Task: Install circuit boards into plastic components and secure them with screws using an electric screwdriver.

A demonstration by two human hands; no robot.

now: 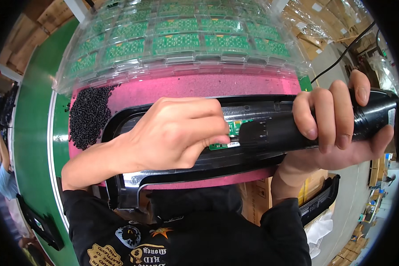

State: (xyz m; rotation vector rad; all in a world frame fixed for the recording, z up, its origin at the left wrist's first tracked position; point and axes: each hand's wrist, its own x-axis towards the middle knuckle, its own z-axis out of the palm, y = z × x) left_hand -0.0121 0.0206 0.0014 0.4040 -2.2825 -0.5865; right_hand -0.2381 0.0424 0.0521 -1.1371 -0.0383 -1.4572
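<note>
My right hand (332,115) is wrapped round a long, rounded black plastic housing (279,134), with the thumb below and the fingers over the top. Its flat end lies over a small green circuit board (235,127). The fingers of my left hand (177,128) are pinched together at that end, right above the board. What they hold, if anything, is hidden behind the fingertips. Under both hands lies a larger black plastic frame (252,162) with a raised rim and a shiny inside. My left forearm crosses its left end.
A pink mat (181,84) covers the work surface. On its left lies a heap of small black parts (91,115). Stacked clear trays (181,55) of green circuit boards stand at the back. Cardboard boxes (255,201) are below the near edge. Another person (4,177) is at far left.
</note>
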